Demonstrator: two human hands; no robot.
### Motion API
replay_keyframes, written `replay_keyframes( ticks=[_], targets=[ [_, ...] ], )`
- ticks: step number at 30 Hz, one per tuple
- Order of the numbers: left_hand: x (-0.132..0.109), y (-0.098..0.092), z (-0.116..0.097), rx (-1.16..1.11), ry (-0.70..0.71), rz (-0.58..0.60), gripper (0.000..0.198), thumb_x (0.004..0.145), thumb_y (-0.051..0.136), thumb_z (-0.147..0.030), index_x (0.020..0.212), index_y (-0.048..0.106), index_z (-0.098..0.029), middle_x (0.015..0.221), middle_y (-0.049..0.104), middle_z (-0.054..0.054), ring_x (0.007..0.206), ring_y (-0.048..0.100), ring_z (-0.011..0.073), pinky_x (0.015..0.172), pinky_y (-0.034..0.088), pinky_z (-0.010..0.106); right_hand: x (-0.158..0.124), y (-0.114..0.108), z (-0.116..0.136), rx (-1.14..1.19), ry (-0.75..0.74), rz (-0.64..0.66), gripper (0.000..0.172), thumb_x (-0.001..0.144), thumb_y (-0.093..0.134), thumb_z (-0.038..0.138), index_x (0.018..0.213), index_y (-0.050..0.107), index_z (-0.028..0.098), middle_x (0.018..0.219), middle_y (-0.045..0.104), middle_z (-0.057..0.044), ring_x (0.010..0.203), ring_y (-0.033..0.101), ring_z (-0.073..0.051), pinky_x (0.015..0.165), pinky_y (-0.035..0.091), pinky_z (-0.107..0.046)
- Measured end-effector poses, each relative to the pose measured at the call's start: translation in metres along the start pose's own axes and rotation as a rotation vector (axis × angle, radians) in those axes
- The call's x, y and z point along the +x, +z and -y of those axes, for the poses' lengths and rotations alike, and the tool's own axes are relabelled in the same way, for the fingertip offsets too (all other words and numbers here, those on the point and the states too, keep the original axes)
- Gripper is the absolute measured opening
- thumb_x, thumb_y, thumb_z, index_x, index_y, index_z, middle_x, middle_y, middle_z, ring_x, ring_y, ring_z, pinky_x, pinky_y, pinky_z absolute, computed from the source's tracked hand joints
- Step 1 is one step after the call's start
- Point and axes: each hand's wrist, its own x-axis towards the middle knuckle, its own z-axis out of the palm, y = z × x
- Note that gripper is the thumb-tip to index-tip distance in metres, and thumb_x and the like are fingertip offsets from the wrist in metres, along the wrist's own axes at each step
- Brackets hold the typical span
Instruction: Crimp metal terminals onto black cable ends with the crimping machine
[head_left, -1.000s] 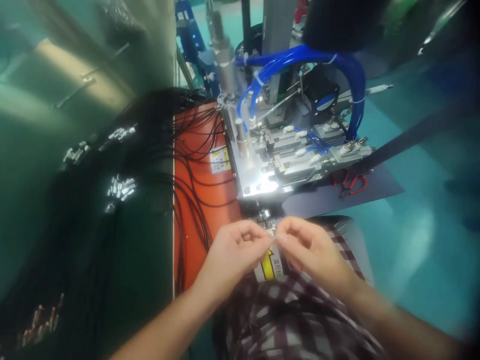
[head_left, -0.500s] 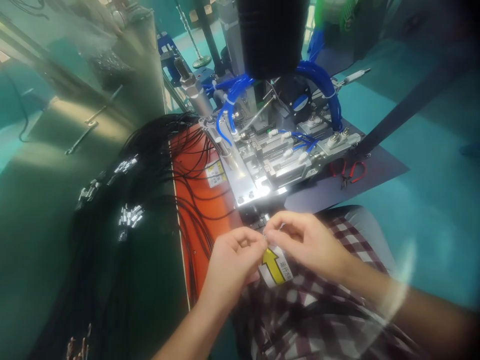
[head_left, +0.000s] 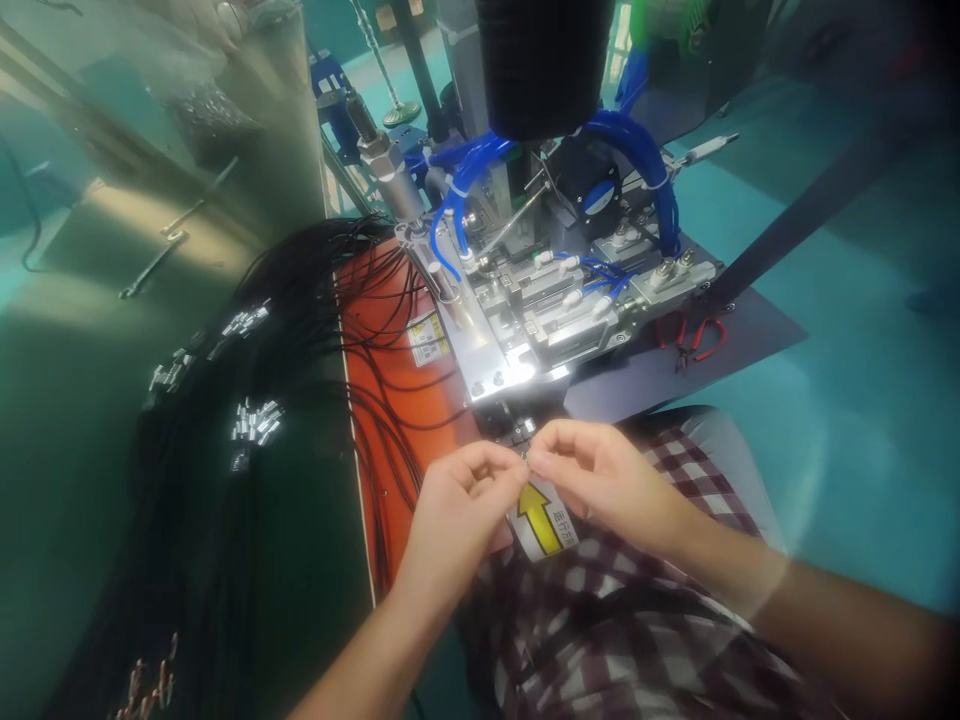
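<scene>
Pinching narrowly with left hand [head_left: 465,500] and right hand [head_left: 607,480] at a tiny piece [head_left: 527,462], too small and hidden to make out, above a yellow-arrow label [head_left: 544,520]. Facing a silvery machine [head_left: 517,362], an orange surface [head_left: 429,440] crossed by black cables [head_left: 296,260], teal floor [head_left: 855,400].

On the right side of the frame I'm seeing red-handled metal pliers [head_left: 682,357] lying on a flat dark-grey sheet [head_left: 754,335], with teal floor [head_left: 862,400] stretching beyond. At upper left I'm noticing a hazy, clear plastic bag [head_left: 206,105] holding small dark pieces; near top centre, a thin metal rod [head_left: 379,62] is standing on a round base [head_left: 401,113].
</scene>
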Motion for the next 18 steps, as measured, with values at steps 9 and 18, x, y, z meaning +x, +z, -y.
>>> replay_keyframes(
  ticks=[9, 18],
  targets=[
    [-0.001, -0.005, -0.003, 0.047, 0.05, -0.009, 0.02, 0.079, 0.068, -0.035, 0.072, 0.066, -0.016, 0.049, 0.042, -0.007, 0.043, 0.033, 0.0026, 0.041, 0.026, 0.012, -0.003, -0.009, 0.003, -0.069, -0.038, -0.054, 0.016, 0.083, 0.059, 0.029, 0.075, 0.061, 0.015, 0.048, 0.042, 0.008, 0.042, 0.035, -0.006, 0.039, 0.029, -0.018],
    [-0.001, -0.002, -0.002, -0.044, 0.014, 0.028, 0.021, 0.078, 0.069, -0.032, 0.069, 0.062, -0.015, 0.047, 0.038, -0.007, 0.041, 0.029, 0.0022, 0.04, 0.022, 0.014, -0.004, 0.0, -0.003, -0.045, -0.074, -0.072, 0.015, 0.078, 0.063, 0.028, 0.071, 0.06, 0.015, 0.057, 0.049, 0.004, 0.046, 0.035, -0.006, 0.04, 0.028, -0.019]
  ],
)
